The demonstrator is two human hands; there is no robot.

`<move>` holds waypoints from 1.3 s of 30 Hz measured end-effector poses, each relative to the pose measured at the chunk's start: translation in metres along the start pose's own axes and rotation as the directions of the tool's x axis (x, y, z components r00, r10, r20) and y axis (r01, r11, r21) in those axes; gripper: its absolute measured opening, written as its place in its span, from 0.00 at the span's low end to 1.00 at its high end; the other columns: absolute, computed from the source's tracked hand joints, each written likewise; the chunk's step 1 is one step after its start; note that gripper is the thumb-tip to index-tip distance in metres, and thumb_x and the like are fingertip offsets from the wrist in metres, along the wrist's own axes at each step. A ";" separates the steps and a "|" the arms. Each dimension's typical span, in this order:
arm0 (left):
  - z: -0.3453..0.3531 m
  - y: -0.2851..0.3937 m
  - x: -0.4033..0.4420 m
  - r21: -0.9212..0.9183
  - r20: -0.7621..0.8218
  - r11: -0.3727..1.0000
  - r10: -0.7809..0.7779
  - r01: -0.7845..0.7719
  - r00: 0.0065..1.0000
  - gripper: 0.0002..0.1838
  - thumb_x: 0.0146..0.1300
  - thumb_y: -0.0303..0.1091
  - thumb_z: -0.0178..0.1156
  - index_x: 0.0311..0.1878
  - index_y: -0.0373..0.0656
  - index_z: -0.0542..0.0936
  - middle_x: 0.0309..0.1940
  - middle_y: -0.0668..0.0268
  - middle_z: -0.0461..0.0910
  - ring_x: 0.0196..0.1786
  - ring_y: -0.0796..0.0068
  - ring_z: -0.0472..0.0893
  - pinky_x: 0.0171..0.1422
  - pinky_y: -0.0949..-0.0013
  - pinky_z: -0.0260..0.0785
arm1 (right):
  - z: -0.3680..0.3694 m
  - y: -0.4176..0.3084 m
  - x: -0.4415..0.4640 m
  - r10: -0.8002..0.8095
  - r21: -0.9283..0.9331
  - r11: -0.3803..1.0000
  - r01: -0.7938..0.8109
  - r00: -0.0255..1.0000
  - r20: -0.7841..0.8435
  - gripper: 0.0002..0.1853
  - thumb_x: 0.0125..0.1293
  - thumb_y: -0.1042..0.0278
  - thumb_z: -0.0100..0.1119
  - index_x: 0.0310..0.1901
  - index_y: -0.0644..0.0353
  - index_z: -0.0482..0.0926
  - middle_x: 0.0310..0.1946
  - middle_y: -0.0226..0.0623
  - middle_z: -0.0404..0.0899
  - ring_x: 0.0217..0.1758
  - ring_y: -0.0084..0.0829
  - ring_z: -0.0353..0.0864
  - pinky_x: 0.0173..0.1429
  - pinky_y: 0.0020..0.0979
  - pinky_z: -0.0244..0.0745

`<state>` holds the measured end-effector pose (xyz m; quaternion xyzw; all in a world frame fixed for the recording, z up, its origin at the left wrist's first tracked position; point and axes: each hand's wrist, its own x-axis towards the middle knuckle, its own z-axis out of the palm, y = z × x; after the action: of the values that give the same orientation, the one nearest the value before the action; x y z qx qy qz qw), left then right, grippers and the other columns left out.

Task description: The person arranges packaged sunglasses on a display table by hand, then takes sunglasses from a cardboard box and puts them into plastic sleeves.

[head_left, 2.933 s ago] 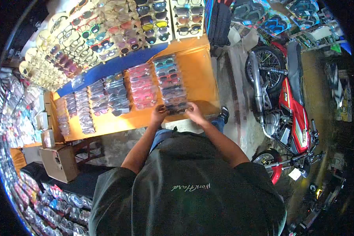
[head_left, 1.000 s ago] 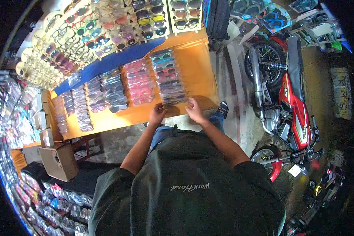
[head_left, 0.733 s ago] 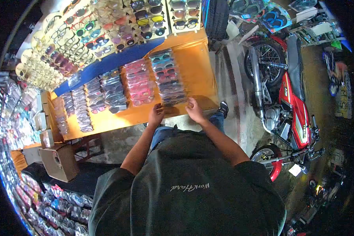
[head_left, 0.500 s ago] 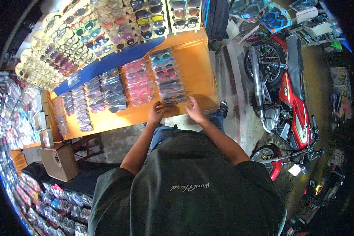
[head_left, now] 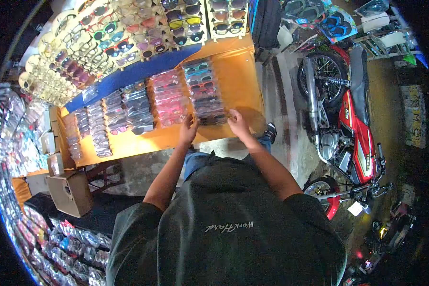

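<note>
Plastic-wrapped sunglasses (head_left: 206, 90) lie in a column at the right of the orange-covered table (head_left: 240, 81). At the near end of this column, a dark wrapped pair of sunglasses (head_left: 211, 119) sits between my two hands. My left hand (head_left: 188, 129) has its fingers curled at the left end of that pair. Opposite it, my right hand (head_left: 238, 125) pinches the right end with thumb and fingers. Just left of my left hand is a column of pink and red wrapped sunglasses (head_left: 169, 97).
More columns of wrapped glasses (head_left: 100, 131) cover the table's left part. Behind them rise display boards of sunglasses (head_left: 143, 28). A cardboard box (head_left: 70, 195) stands at the left. A red motorcycle (head_left: 355, 119) is parked to the right, past a dark bag (head_left: 266, 21).
Both hands have moved slightly away from my body, along the ends of the nearest wrapped sunglasses. The view has shifted a little.
</note>
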<state>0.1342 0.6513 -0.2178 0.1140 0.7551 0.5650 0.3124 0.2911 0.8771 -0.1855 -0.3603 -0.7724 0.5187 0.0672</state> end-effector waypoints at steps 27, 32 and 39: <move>0.005 0.063 0.012 -0.083 -0.021 0.985 -0.156 0.154 0.987 0.45 0.75 0.57 0.62 0.79 0.29 0.61 0.71 0.45 0.74 0.71 0.57 0.75 0.74 0.59 0.67 | 0.026 0.012 0.038 0.052 0.096 0.994 -0.058 0.996 0.070 0.35 0.62 0.67 0.67 0.71 0.61 0.70 0.62 0.45 0.84 0.64 0.43 0.82 0.69 0.40 0.75; 0.006 0.028 0.026 -0.080 -0.007 0.991 -0.109 0.108 0.994 0.44 0.76 0.55 0.62 0.78 0.27 0.62 0.70 0.46 0.75 0.71 0.57 0.75 0.74 0.60 0.67 | 0.032 0.025 0.041 0.035 0.143 0.989 -0.046 0.997 0.072 0.35 0.63 0.66 0.67 0.72 0.61 0.70 0.64 0.46 0.82 0.67 0.44 0.81 0.71 0.41 0.74; 0.005 0.043 0.019 -0.130 -0.005 0.987 -0.092 0.091 0.996 0.42 0.76 0.52 0.63 0.78 0.27 0.64 0.71 0.46 0.75 0.71 0.56 0.76 0.75 0.58 0.67 | 0.018 -0.007 0.029 -0.026 0.063 0.998 0.021 0.997 0.071 0.32 0.65 0.65 0.66 0.71 0.58 0.72 0.65 0.48 0.81 0.70 0.44 0.80 0.72 0.42 0.74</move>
<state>0.1142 0.6794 -0.1855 0.0558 0.7229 0.5985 0.3407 0.2572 0.8802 -0.1956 -0.3300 -0.7621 0.5542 0.0565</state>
